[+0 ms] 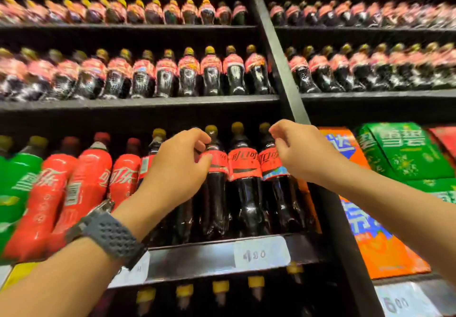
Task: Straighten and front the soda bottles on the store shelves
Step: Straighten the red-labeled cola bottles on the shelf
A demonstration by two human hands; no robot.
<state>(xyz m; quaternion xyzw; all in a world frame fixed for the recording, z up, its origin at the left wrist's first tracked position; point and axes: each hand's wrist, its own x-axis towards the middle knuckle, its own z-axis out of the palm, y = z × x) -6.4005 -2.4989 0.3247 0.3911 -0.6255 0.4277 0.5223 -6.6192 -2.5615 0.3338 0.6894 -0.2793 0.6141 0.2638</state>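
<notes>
Black store shelves [197,255] are seen in the head view, packed with upright dark soda bottles [243,181]. The left hand [175,168] is curled loosely at one bottle's label, the right hand [296,149] hangs half-open just right of another's neck; neither grip is clamped.

Readable in white script on the red cola bottles [81,188] at lower left: 可口可乐, partly cut off. Same brand characters 可口可 in black on the red labels of the dark cola bottles [243,181] at centre. White 雪碧 on the green carton [404,151] at right. Blue-and-white 达 on the orange carton [370,230]. Handwritten "480", roughly, on the price tag [261,252] on the shelf edge [192,260]; "600" on the lower-right tag [404,303]. Upper-shelf labels too blurred to read.
</notes>
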